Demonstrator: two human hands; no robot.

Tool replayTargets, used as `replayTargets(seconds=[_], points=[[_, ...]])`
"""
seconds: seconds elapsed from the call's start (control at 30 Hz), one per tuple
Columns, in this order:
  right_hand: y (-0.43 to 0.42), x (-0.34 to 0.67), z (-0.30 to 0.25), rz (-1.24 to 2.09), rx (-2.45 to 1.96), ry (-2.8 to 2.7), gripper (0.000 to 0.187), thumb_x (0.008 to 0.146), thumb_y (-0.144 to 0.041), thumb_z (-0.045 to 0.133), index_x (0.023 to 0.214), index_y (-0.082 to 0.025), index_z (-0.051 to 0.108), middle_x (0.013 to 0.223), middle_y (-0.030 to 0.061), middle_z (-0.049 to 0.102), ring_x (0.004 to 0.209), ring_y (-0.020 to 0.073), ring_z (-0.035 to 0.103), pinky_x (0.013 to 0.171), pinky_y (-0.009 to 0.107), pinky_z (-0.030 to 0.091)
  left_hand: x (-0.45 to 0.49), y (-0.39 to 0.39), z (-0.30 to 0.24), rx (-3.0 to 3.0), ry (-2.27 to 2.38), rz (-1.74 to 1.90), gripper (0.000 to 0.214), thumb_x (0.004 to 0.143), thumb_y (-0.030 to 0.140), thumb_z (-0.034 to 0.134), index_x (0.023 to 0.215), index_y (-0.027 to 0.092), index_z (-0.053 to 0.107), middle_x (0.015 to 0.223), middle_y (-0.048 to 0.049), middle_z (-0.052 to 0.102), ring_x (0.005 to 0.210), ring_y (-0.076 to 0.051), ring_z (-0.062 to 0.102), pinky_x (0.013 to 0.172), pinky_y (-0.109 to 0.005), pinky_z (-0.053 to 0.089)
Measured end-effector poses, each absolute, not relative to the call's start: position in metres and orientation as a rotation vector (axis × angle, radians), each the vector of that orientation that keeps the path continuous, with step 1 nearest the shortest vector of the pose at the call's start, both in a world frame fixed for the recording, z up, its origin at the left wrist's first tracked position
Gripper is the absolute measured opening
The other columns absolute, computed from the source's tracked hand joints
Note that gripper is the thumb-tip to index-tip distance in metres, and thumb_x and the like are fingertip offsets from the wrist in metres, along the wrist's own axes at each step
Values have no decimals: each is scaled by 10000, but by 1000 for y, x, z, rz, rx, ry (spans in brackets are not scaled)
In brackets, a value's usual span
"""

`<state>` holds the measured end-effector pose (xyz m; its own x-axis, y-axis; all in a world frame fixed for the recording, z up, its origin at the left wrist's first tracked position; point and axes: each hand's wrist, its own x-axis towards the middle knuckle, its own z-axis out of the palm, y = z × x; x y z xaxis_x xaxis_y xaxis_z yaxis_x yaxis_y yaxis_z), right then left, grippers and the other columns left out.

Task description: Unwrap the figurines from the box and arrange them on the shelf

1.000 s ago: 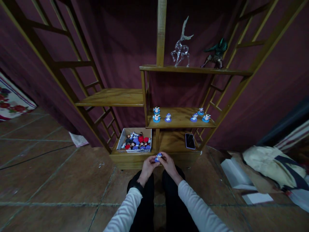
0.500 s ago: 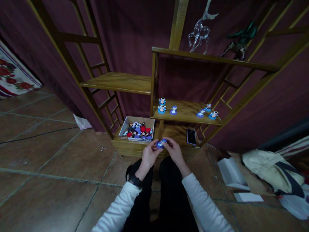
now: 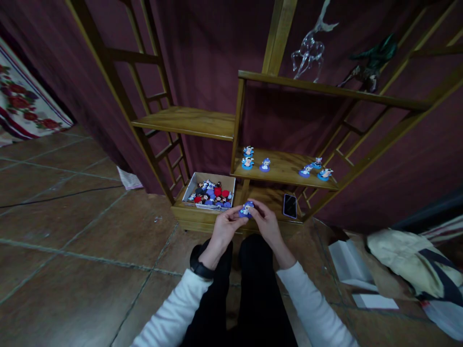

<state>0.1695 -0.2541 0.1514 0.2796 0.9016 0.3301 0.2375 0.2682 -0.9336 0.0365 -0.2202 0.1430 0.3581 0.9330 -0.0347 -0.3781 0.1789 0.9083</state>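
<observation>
Left hand, right hand: both pinching one figurine.
Figurine feel: I judge light, stiff, slightly slippery.
Purple base: probably my best place to hold.

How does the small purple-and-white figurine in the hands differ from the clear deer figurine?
The small purple-and-white figurine is opaque; the clear deer figurine is see-through.
The purple-and-white figurine is held by the left hand and right hand; the deer figurine stands on the upper wooden shelf.
The deer figurine looks taller than the purple-and-white one.
Both are figurines.
</observation>
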Motion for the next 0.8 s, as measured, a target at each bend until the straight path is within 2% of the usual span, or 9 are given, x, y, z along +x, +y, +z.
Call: replayTargets(seconds=[0.27, 0.4, 0.57, 0.8], points=[[-252, 187, 182, 636, -1236, -1362, 292, 849, -362, 499, 1086, -250, 627, 1083, 32, 651, 1009, 182, 591, 916, 352, 448, 42, -214, 152, 572, 495, 888, 235, 649, 35, 697, 865, 127, 687, 954, -62, 700, 847, -125, 649, 844, -233, 495], [-259, 186, 188, 682, -1177, -1335, 282, 825, -349, 533, 1068, -242, 628, 1073, 38, 649, 973, 181, 605, 878, 343, 476, 46, -218, 156, 435, 426, 886, 185, 694, 13, 651, 841, 122, 678, 929, -53, 700, 829, -103, 653, 815, -174, 508], [-263, 186, 188, 730, -1150, -1299, 266, 806, -316, 550, 1046, -232, 629, 1051, 40, 647, 930, 175, 611, 834, 323, 497, 51, -223, 157, 285, 449, 856, 83, 786, 116, 601, 850, 114, 655, 875, -63, 690, 810, -109, 655, 754, -161, 533], [-255, 192, 171, 792, -1156, -1229, 232, 767, -317, 584, 962, -207, 647, 943, 30, 670, 821, 160, 622, 754, 294, 518, 56, -224, 158, 290, 497, 825, 155, 785, 265, 629, 872, 137, 637, 821, -42, 672, 781, -107, 646, 733, -186, 542]])
